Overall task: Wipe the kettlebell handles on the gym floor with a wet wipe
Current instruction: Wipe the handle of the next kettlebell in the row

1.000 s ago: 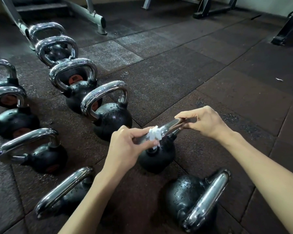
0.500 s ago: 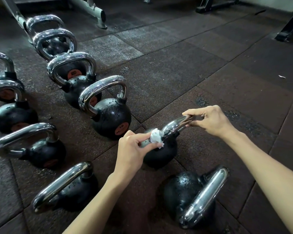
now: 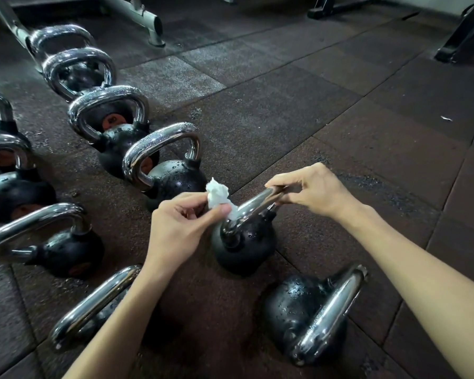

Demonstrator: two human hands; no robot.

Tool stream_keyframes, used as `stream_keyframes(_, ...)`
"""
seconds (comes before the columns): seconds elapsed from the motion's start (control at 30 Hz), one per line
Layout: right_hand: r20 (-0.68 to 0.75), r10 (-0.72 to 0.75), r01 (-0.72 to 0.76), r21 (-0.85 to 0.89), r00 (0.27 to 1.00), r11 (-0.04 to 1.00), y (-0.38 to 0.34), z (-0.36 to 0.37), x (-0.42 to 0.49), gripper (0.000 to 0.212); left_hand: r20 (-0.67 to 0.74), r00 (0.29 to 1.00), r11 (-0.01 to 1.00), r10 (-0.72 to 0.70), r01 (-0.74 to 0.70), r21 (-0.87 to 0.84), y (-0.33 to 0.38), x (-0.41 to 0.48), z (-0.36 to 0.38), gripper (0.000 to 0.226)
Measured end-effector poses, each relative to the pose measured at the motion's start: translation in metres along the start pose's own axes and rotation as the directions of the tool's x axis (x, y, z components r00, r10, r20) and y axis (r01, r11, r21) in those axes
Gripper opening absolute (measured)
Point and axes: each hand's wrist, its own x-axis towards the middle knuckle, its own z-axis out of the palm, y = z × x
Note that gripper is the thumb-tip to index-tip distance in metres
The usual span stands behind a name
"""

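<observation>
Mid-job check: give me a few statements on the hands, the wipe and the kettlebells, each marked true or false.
1. The left hand pinches the white wet wipe. True.
2. The right hand rests flat on the floor. False: it grips the far end of the chrome handle of the kettlebell being wiped.
3. The kettlebell nearest the right forearm stands upright. False: it is tipped over, handle towards the right.
4. Water droplets show on the black kettlebell bodies. True.
5. The wipe lies on the rubber floor. False: it is held at the handle's near end.
</observation>
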Motion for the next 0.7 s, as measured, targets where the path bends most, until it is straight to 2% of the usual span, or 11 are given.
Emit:
stream_keyframes(0.07,0.046,-0.084,0.083,0.007,0.995,0.996,-0.022,0.008,0.003,0.047,0.043,0.999,1.000,-0.005,0.004,0.026,0.010,0.008,-0.006,0.029)
stream_keyframes(0.13,0.052,-0.126,0.127,-0.002,0.991,0.992,-0.033,0.014,0.005,0.043,0.157,0.987,0.998,-0.039,0.031,0.053,0.018,0.012,-0.012,0.032)
stream_keyframes(0.2,0.011,-0.097,0.097,-0.037,0.995,0.995,-0.030,0.014,0.003,0.045,0.246,0.964,0.993,-0.101,0.083,0.084,0.024,0.014,-0.017,0.029)
stream_keyframes(0.27,0.006,-0.039,0.039,-0.054,0.999,0.998,-0.026,0.007,-0.002,0.051,0.244,0.958,0.987,-0.150,0.131,0.090,0.028,0.017,-0.018,0.025)
stream_keyframes(0.3,0.032,-0.021,0.021,-0.019,0.999,1.000,-0.029,0.001,-0.005,0.054,0.225,0.960,0.985,-0.167,0.151,0.087,0.031,0.019,-0.016,0.025)
stream_keyframes(0.37,0.069,-0.023,0.012,0.156,0.997,0.988,-0.047,-0.009,-0.012,0.069,0.201,0.962,0.983,-0.186,0.181,0.041,0.040,0.022,-0.009,0.031)
stream_keyframes(0.43,-0.018,-0.037,0.041,0.356,0.999,0.934,-0.067,-0.017,-0.021,0.077,0.214,0.950,0.971,-0.228,0.238,-0.021,0.050,0.025,-0.001,0.037)
stream_keyframes(0.53,-0.140,-0.040,0.100,0.459,0.989,0.883,-0.083,-0.025,-0.031,0.069,0.301,0.914,0.957,-0.273,0.290,-0.011,0.062,0.031,0.008,0.035)
stream_keyframes(0.7,-0.170,0.015,0.061,0.433,0.985,0.900,-0.094,-0.030,-0.040,0.049,0.447,0.838,0.950,-0.312,0.288,0.124,0.069,0.043,0.014,0.049)
